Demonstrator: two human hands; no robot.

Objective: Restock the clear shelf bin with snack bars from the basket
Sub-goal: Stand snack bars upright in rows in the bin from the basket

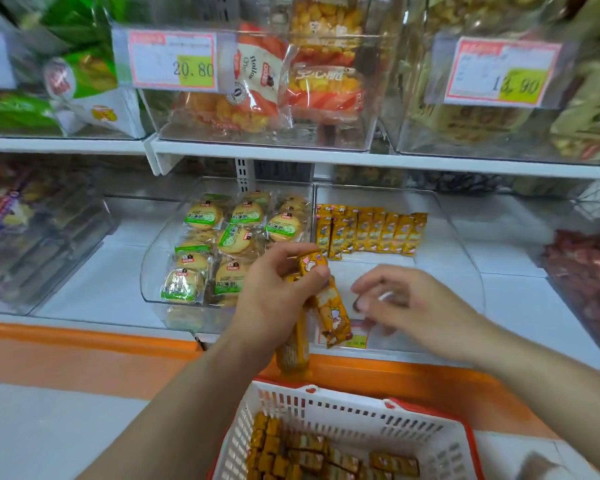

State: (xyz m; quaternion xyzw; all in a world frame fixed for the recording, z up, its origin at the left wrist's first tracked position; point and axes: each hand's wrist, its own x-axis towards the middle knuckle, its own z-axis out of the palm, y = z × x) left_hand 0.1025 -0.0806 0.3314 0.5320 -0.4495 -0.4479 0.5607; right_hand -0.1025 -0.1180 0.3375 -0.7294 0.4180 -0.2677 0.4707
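My left hand [278,289] grips a bunch of orange-yellow snack bars [329,313] in front of the clear shelf bin [465,258]. At the back of that bin stands a row of the same bars [371,232], upright and side by side. My right hand [406,306] hovers just right of the held bars with loosely curled fingers and holds nothing. Below, the white basket with a red rim [333,407] holds several more bars [312,455].
A neighbouring clear bin [153,271] to the left holds green-labelled round biscuits. The upper shelf [291,155] carries bins of snack bags with price tags. An orange ledge [84,344] runs along the shelf front. Red wrapped sweets [586,268] fill a bin at the right.
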